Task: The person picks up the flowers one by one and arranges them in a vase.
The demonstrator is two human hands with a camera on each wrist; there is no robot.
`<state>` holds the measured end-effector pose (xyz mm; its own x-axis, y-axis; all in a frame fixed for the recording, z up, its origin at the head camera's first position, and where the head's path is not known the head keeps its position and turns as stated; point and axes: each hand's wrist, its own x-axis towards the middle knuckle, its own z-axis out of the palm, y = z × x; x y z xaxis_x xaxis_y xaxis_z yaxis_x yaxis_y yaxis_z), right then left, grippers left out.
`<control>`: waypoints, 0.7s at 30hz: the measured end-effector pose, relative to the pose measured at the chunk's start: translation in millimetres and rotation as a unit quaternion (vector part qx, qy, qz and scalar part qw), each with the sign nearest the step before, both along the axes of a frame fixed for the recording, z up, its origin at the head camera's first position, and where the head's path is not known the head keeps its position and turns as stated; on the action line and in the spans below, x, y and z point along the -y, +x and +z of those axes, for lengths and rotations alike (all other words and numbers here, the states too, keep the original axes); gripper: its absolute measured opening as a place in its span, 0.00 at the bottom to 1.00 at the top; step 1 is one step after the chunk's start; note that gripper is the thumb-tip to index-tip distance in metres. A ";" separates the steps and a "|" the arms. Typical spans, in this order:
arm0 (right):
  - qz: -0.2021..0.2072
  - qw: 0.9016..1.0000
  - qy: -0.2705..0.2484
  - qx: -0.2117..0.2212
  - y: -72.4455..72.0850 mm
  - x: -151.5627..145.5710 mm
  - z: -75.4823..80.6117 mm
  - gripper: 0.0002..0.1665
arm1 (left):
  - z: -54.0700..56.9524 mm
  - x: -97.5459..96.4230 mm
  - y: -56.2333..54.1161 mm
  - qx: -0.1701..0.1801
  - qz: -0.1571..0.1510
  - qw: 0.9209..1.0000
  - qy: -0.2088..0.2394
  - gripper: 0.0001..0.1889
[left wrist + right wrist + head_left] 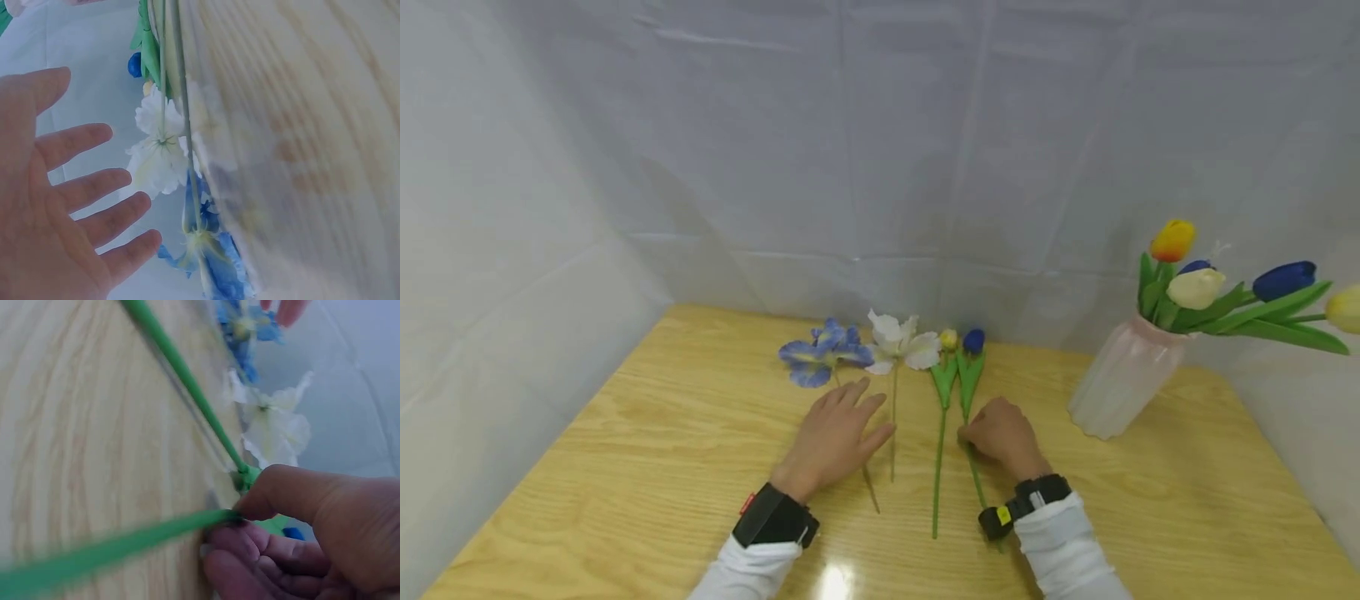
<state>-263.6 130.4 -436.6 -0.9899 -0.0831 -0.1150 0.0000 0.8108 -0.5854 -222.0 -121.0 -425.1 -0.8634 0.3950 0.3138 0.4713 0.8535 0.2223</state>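
My right hand [1002, 433] pinches the green stem of a blue tulip [973, 342] between thumb and fingers; the right wrist view shows that stem [125, 545] running out of the grip. Just left of it lies a small yellow tulip [943, 408] on its green stem. With fingers spread, my left hand [835, 433] hovers over the stem of a blue-violet iris [823, 354], holding nothing. Beside the iris a white flower [898, 343] lies with its thin stem toward me; its petals also show in the left wrist view.
At the right a pale ribbed vase [1123, 379] with a pinkish rim stands on the wooden table [685, 417]. Yellow-orange, white and blue tulips [1197, 288] lean out of it, some far to the right. A grey-white cloth [887, 167] hangs behind the table.
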 end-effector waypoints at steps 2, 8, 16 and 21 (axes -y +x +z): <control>-0.012 0.999 -0.030 -0.007 2.5 -5.6 1.0 0.12 | 4.0 -1.1 -0.3 -0.006 -0.001 1.000 0.004 0.25; -0.044 0.986 -0.157 -0.036 11.3 -12.2 26.2 0.07 | 21.0 -0.2 -1.0 -0.021 0.001 0.999 0.034 0.26; -0.037 0.982 -0.164 -0.083 17.5 -8.7 35.8 0.08 | 20.8 -4.1 -0.4 -0.016 -0.005 0.999 0.033 0.27; -0.032 0.982 -0.145 -0.115 20.4 -10.2 36.8 0.10 | 19.7 -7.3 0.5 -0.011 -0.006 0.999 0.029 0.27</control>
<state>-243.2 140.6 -399.7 -0.9912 -0.0157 0.1312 -0.1133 0.6123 -0.7824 -221.5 -113.7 -405.5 -0.8511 0.3861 0.3558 0.4873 0.8333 0.2613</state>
